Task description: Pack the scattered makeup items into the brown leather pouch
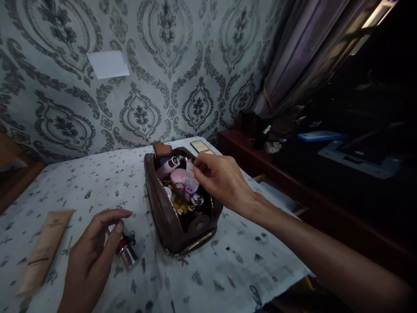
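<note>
A brown zippered makeup bag (159, 213) stands unzipped, filled with several small cosmetics. Over its right side, my right hand (224, 180) pinches a small white-and-pink printed packet (191, 178); its exact kind is unclear. Inside the bag are a pink tube-like item (167, 167), a round pink item (178, 175) and a silver-capped bottle (197, 200). My left hand (93, 252) is at the front left, thumb and index finger apart, beside a small silver-and-red cosmetic container (125, 250) on the cloth. The hand partly covers this container.
A beige squeeze tube (45, 252) lies on the patterned tablecloth (208, 278) at the left. Behind the bag are a phone (202, 147) and a brown leather-like item (162, 150). A dark red cabinet (241, 150) with an open drawer (280, 195) borders the table on the right.
</note>
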`<move>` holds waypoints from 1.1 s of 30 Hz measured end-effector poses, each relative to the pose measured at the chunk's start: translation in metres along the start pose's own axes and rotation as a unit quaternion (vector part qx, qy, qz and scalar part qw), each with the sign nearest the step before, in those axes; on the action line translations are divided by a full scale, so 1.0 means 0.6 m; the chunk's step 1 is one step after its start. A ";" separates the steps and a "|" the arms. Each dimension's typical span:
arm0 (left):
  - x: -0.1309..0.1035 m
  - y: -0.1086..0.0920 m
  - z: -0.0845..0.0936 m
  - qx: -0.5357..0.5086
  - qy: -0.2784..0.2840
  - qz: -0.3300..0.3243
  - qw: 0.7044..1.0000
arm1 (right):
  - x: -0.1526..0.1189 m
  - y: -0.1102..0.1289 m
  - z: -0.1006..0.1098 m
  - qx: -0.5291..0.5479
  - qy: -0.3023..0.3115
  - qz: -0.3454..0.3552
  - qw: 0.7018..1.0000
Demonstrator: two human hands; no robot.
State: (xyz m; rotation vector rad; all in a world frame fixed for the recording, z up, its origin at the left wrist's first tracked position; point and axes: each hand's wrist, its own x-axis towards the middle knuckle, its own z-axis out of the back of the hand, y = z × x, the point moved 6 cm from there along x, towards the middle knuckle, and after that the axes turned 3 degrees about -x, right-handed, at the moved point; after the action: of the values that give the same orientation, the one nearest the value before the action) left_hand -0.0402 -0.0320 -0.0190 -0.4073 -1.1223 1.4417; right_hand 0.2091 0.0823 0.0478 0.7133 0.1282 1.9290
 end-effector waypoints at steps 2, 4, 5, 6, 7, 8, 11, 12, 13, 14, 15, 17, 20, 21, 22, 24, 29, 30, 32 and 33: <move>0.000 -0.001 0.001 0.000 0.000 -0.005 1.000 | 0.002 0.001 -0.001 -0.004 0.008 -0.009 1.000; -0.001 0.000 0.002 0.006 0.002 -0.010 1.000 | 0.007 0.000 -0.001 -0.005 0.015 -0.021 1.000; -0.002 0.003 0.002 0.009 0.003 -0.010 1.000 | 0.009 0.000 -0.001 -0.004 0.018 -0.027 0.999; -0.004 0.005 0.003 0.010 0.007 -0.011 1.000 | 0.011 -0.001 -0.001 -0.002 0.019 -0.031 0.999; -0.006 0.007 0.003 0.012 0.013 -0.013 1.000 | 0.013 -0.001 -0.001 0.000 0.020 -0.033 0.999; -0.007 0.008 0.002 0.016 0.019 -0.015 1.000 | 0.015 -0.001 -0.001 0.002 0.020 -0.034 0.999; -0.005 -0.008 0.003 0.046 0.023 -0.051 0.997 | 0.018 0.000 -0.001 0.002 0.021 -0.033 0.999; 0.000 -0.025 0.002 0.061 0.022 -0.084 0.994 | 0.018 0.000 -0.002 0.000 0.023 -0.031 0.999; 0.007 -0.046 -0.002 0.076 0.023 -0.128 0.989 | 0.018 0.001 -0.002 -0.004 0.025 -0.030 0.999; 0.017 -0.073 -0.008 0.090 0.027 -0.182 0.979 | 0.019 0.001 -0.002 -0.007 0.026 -0.028 0.999; 0.027 -0.100 -0.021 0.110 0.048 -0.236 0.964 | 0.019 0.001 -0.001 -0.009 0.026 -0.028 0.999; 0.054 -0.151 -0.052 0.156 0.088 -0.317 0.931 | 0.018 0.001 -0.001 -0.011 0.024 -0.025 0.999; 0.102 -0.189 -0.119 0.266 0.203 -0.332 0.882 | 0.016 0.002 -0.001 -0.004 0.020 -0.018 1.000; 0.114 -0.193 -0.142 0.313 0.243 -0.326 0.858 | 0.015 0.002 -0.001 0.001 0.020 -0.016 1.000; 0.124 -0.195 -0.160 0.353 0.272 -0.322 0.835 | 0.015 0.002 -0.001 0.005 0.020 -0.014 1.000; 0.138 -0.192 -0.189 0.410 0.322 -0.308 0.796 | 0.014 0.003 -0.001 0.012 0.021 -0.011 1.000; 0.150 -0.178 -0.212 0.470 0.391 -0.240 0.754 | 0.014 0.004 0.000 0.025 0.017 -0.004 1.000; 0.151 -0.178 -0.210 0.473 0.391 -0.237 0.753 | 0.014 0.003 0.000 0.028 0.017 -0.005 0.999; 0.153 -0.181 -0.205 0.471 0.382 -0.247 0.756 | 0.013 0.002 0.000 0.035 0.015 -0.008 0.999; 0.155 -0.182 -0.202 0.469 0.377 -0.253 0.758 | 0.013 0.002 0.000 0.040 0.014 -0.007 0.999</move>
State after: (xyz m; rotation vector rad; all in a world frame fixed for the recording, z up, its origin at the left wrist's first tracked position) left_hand 0.0957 0.0809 0.0448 0.0702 0.2170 1.0048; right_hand 0.2060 0.0885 0.0517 0.7368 0.2272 1.9284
